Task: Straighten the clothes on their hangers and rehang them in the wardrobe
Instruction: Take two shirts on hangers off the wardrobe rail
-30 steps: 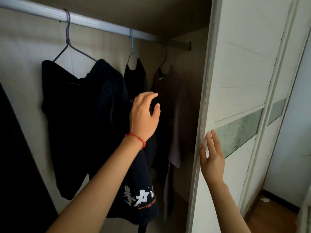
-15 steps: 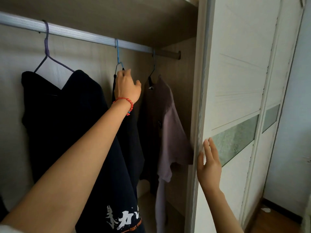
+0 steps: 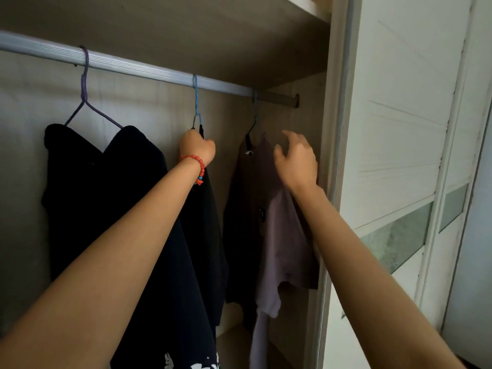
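Step in hand: judging from the poses, lifting the middle garment off the rail (image 3: 149, 73) so it can be straightened.
Left hand (image 3: 197, 149): raised into the wardrobe, fingers curled in a tight grip round the neck of the blue hanger (image 3: 196, 102), just under its hook; a red bead bracelet (image 3: 199, 169) sits on the wrist.
Blue hanger: its hook is over the rail, straight above the fist; the long axis runs up and down from rail to grip.
Middle dark garment (image 3: 210, 222): hangs bunched and narrow directly below the left grip, between the two other garments.
Right hand (image 3: 296, 161): in the air, fingers spread and loosely bent, a wide grip holding nothing; it is in front of the shoulder of the mauve shirt (image 3: 282, 235), and whether it touches the cloth cannot be told.
Mauve shirt: on a dark hanger (image 3: 252, 121) at the right end of the rail, close to the wardrobe side wall (image 3: 314, 115); its hanger neck lies up and to the left of the right hand.
Nearer hand: the left already has the middle hanger; the right is the nearer one to the mauve shirt.
Left garment: a black shirt (image 3: 93, 195) on a purple hanger (image 3: 85, 83), slumped to one side, well apart from both hands.
Key relation: hook above fist, so the coming move likely calls for a lift upward, then out toward the person.
Sliding door (image 3: 399, 129): stands to the right of the opening.
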Demonstrator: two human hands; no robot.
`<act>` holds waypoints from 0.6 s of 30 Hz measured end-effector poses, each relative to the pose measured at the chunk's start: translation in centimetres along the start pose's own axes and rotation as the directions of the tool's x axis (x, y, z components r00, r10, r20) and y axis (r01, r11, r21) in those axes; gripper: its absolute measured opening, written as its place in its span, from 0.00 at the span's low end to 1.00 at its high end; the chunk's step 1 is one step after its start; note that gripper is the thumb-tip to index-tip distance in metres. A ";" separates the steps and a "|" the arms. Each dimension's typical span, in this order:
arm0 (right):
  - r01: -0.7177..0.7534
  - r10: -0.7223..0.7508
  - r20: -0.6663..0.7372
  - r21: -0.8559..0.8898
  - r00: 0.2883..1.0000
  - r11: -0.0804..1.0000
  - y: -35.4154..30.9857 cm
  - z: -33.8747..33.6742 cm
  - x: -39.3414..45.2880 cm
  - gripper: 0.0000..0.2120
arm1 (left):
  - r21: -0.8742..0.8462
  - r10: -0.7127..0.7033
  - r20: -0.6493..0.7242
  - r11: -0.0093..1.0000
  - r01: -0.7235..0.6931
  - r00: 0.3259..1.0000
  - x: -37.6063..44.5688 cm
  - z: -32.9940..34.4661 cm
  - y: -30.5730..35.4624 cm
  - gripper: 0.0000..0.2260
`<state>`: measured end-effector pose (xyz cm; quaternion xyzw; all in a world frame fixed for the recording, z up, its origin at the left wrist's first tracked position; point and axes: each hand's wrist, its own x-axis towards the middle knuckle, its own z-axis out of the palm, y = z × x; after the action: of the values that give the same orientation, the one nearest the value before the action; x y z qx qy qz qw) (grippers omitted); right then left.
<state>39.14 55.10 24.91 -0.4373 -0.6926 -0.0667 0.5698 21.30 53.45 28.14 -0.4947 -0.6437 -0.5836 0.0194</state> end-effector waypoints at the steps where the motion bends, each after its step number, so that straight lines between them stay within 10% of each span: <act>1: -0.085 0.086 0.086 -0.024 0.993 0.996 -0.3 0.2 1.3 0.19 | -0.010 -0.037 0.020 0.999 0.038 0.999 0.3 -0.1 -0.2 0.13; 9: -0.336 0.337 0.475 -0.091 0.813 0.938 -0.8 2.8 6.4 0.14 | 0.090 -0.103 -0.028 0.990 0.105 0.994 0.9 -0.1 -1.0 0.08; 18: -0.425 0.366 0.353 0.105 0.861 0.899 -0.2 4.4 6.4 0.15 | -0.076 -0.022 -0.073 0.997 0.016 0.997 1.6 -0.1 -0.2 0.22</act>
<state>35.98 61.01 28.88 -0.5224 -0.6751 0.1874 0.4861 20.24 54.36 28.98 -0.4670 -0.6247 -0.6255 0.0189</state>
